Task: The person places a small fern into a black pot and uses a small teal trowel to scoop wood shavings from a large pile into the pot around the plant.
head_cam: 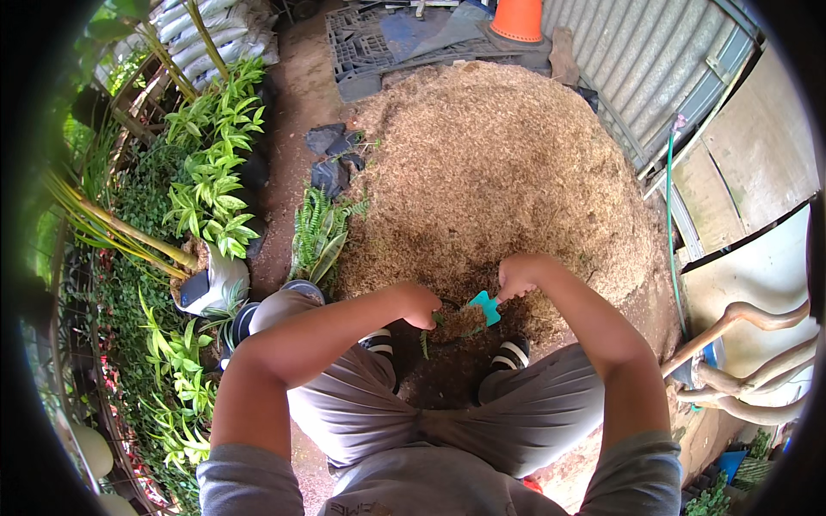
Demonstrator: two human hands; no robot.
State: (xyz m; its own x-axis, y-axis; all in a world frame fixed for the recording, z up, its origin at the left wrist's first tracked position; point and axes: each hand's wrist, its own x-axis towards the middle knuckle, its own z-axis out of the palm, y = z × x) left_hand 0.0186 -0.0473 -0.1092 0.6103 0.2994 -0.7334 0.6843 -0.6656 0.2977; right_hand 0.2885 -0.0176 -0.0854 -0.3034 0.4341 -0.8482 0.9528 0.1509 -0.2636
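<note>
My right hand [517, 276] is closed on the handle of a small turquoise hand trowel [485, 308]. The trowel's blade is tilted over a dark round plant pot [450, 303] that holds brown potting mix [457, 324]. At the pot's left side is my left hand [421, 307], fingers bent beside a small green fern frond [424, 343]; whether it grips the frond or the rim is too small to tell. The pot stands on the ground between my two striped shoes. Just beyond it rises a large heap of light brown husk-like material [497, 168], darker near the trowel.
Potted ferns and a snake plant [321, 242] stand left of the heap, near black plastic bags [329, 175]. Leafy plants [216, 187] line the left. An orange cone [517, 20] stands at the back. A green hose [671, 226] and driftwood [742, 384] are on the right.
</note>
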